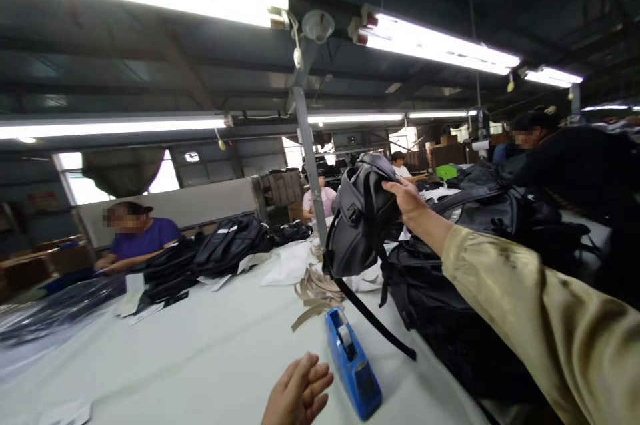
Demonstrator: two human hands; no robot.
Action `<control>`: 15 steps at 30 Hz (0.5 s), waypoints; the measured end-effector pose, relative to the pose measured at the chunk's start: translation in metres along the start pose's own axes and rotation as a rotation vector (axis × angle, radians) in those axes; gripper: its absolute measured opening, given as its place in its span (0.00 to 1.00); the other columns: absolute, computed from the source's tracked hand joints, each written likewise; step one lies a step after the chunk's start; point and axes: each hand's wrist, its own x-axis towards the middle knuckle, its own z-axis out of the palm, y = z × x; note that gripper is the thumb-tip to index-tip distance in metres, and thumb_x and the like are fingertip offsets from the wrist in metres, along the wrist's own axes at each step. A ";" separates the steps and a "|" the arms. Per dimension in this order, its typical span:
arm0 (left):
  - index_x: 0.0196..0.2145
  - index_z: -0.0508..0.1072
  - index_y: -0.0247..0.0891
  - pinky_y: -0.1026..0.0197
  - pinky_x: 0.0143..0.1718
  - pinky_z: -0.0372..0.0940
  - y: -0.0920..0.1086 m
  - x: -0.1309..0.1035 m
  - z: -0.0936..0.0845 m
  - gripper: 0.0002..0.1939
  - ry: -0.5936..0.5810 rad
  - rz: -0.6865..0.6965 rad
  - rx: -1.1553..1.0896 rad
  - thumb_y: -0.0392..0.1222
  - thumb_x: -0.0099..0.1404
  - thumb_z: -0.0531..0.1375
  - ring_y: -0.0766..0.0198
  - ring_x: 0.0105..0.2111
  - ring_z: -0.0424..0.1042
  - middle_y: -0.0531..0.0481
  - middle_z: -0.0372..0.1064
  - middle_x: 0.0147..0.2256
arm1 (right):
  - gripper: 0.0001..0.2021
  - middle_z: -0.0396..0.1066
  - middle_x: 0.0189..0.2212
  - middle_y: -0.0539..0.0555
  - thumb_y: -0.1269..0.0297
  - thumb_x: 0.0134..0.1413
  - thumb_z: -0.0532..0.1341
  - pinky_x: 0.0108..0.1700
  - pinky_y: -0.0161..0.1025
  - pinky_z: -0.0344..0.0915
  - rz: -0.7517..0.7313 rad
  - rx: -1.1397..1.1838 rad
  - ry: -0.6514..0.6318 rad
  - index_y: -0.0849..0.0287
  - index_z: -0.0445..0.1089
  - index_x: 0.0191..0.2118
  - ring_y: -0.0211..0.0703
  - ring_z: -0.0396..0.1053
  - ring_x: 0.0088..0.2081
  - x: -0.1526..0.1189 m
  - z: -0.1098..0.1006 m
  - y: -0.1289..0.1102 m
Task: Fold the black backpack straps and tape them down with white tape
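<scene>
A black backpack point(357, 225) hangs in the air over the table, gripped near its top by my right hand point(407, 201), whose fingers are wrapped around its edge. One long black strap dangles from the bag and reaches down toward the tabletop. Low in the view, my left hand point(300, 390) is held over the white table with fingers loosely extended and nothing in them. Just right of that hand stands a blue tape dispenser point(353, 365). Behind the dispenser lies a heap of beige strips point(320, 286).
Black bags point(450, 291) are piled along the table's right side, and more point(225, 245) lie at the far left. A metal post point(307, 158) rises behind the backpack. Co-workers are across the table and at right, one in a purple shirt point(153, 238). The white tabletop point(200, 351) extends left.
</scene>
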 end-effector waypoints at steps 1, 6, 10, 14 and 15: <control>0.45 0.70 0.35 0.56 0.42 0.69 0.011 -0.004 -0.002 0.20 -0.022 0.009 -0.048 0.49 0.59 0.65 0.52 0.43 0.77 0.36 0.76 0.43 | 0.15 0.77 0.28 0.49 0.67 0.56 0.59 0.42 0.32 0.64 -0.017 0.061 -0.034 0.69 0.67 0.48 0.33 0.69 0.30 -0.007 0.009 -0.005; 0.56 0.65 0.36 0.39 0.58 0.58 0.065 -0.031 -0.035 0.30 -0.166 0.196 -0.359 0.59 0.64 0.55 0.44 0.56 0.67 0.31 0.68 0.55 | 0.14 0.78 0.31 0.52 0.64 0.55 0.61 0.41 0.39 0.70 0.152 0.396 -0.200 0.63 0.71 0.46 0.45 0.75 0.37 -0.053 0.058 0.005; 0.55 0.68 0.45 0.37 0.57 0.60 0.100 -0.065 -0.088 0.28 -0.037 0.468 -0.542 0.59 0.60 0.59 0.44 0.54 0.68 0.40 0.74 0.49 | 0.16 0.79 0.36 0.57 0.62 0.50 0.65 0.44 0.45 0.73 0.379 0.586 -0.313 0.61 0.73 0.46 0.53 0.76 0.41 -0.124 0.091 0.062; 0.54 0.70 0.52 0.46 0.58 0.62 0.091 -0.104 -0.162 0.29 0.495 0.557 -0.324 0.38 0.55 0.67 0.52 0.50 0.72 0.52 0.75 0.47 | 0.18 0.78 0.41 0.58 0.62 0.50 0.67 0.51 0.49 0.70 0.690 0.613 -0.339 0.60 0.73 0.47 0.54 0.75 0.45 -0.228 0.100 0.147; 0.53 0.70 0.52 0.47 0.58 0.61 0.080 -0.112 -0.182 0.29 0.576 0.563 -0.238 0.37 0.53 0.68 0.53 0.51 0.72 0.53 0.74 0.49 | 0.18 0.78 0.42 0.58 0.61 0.50 0.67 0.52 0.49 0.69 0.765 0.612 -0.346 0.59 0.73 0.48 0.54 0.74 0.46 -0.255 0.097 0.166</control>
